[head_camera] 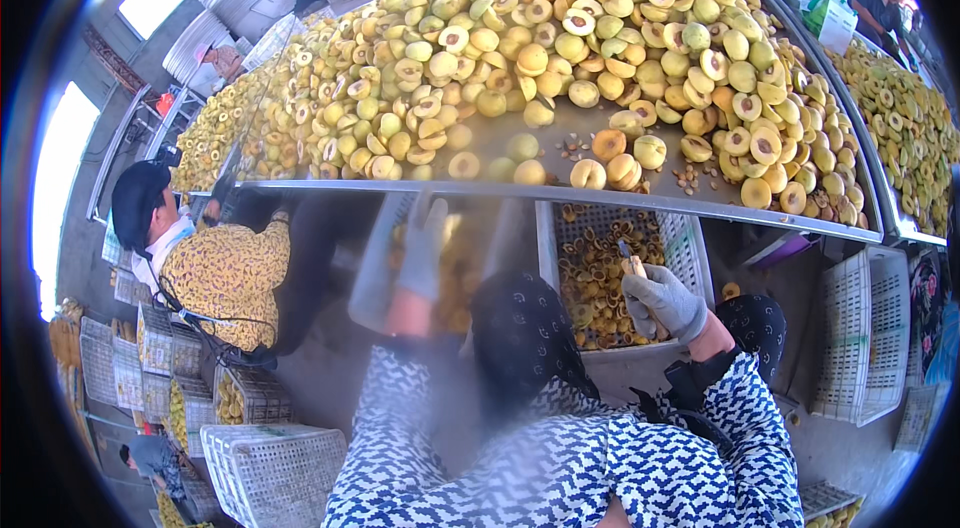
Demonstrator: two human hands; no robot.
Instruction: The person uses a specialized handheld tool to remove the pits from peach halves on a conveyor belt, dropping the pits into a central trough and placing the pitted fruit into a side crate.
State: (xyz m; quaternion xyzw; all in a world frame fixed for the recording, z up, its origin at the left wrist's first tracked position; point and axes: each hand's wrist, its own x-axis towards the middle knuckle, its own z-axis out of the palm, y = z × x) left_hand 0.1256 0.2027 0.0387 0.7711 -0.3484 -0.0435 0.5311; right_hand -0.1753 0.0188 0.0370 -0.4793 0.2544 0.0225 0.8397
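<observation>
My right hand (pixel 664 303), in a grey glove, grips a small wooden-handled tool (pixel 636 267) with a short dark metal tip pointing up. Below it stands a white plastic crate (pixel 684 250) holding brown scooped-out pit pieces (pixel 600 265). My left hand (pixel 422 250), also gloved, is raised near the front edge of the metal table (pixel 487 188), fingers stretched, with nothing visible in it. A lens smear blurs that side. Under the left hand is a pale container (pixel 379 280) with yellowish contents. A large heap of yellow stone fruit (pixel 450 78), many halved, covers the table.
At my left sits a person in a yellow patterned top (pixel 225 273). Stacked crates (pixel 274 464) stand behind that person. An upright white crate (pixel 862 333) is at my right, near another fruit-covered table (pixel 900 108). Loose kernels (pixel 574 145) lie on the metal surface.
</observation>
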